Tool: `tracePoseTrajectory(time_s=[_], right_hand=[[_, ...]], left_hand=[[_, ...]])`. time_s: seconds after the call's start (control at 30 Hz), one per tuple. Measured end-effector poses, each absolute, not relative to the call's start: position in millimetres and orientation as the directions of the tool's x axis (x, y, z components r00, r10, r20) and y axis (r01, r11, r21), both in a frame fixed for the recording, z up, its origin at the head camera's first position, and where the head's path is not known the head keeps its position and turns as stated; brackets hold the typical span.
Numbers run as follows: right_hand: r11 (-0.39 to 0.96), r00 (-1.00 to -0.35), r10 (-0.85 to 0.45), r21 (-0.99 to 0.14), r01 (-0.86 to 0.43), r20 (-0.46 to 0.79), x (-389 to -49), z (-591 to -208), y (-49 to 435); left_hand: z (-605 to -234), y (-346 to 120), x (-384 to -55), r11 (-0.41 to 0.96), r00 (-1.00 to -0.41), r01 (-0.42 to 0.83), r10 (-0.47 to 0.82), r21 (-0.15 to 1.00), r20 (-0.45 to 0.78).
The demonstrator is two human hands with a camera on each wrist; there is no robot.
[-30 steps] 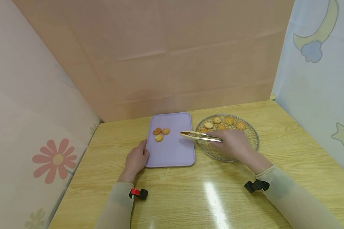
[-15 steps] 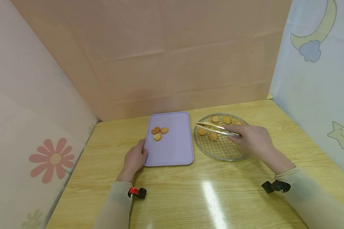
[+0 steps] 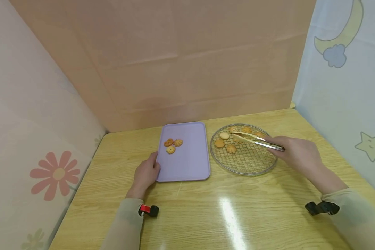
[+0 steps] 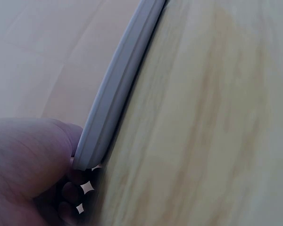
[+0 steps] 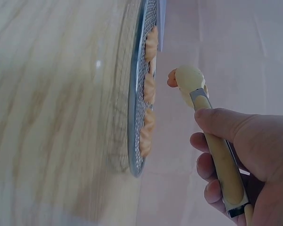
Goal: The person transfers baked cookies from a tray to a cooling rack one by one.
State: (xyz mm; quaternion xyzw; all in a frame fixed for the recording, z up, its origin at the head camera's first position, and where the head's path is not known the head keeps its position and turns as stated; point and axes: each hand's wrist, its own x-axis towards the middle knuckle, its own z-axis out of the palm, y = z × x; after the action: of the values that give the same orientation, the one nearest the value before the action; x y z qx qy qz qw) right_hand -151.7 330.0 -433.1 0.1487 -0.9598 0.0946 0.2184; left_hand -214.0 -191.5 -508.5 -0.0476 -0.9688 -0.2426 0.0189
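A wooden desk spans six o'clock, tan cloth hangs at twelve; a pink flower shows at eight, yellow moon and blue cloud at two.

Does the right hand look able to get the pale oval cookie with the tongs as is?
Probably yes: the right hand holds the tongs above the wire rack, tips just right of the pale oval cookie, and nothing covers it in the head view.

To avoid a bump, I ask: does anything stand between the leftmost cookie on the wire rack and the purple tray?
Nothing visible does, apart from two rims: from the leftmost cookie to the purple tray, the way crosses the edge of the wire rack, then the tray's.
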Motion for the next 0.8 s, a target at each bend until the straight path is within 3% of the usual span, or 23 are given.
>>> tracePoseTrajectory(time_s=[0.8], right_hand=[[0.964,-0.894,-0.185,-0.104,-0.246,0.408,-139,-446,368]], left_hand=[[-507,-192,-214,0.876,-0.995,0.097,0.085,0.473,0.046]])
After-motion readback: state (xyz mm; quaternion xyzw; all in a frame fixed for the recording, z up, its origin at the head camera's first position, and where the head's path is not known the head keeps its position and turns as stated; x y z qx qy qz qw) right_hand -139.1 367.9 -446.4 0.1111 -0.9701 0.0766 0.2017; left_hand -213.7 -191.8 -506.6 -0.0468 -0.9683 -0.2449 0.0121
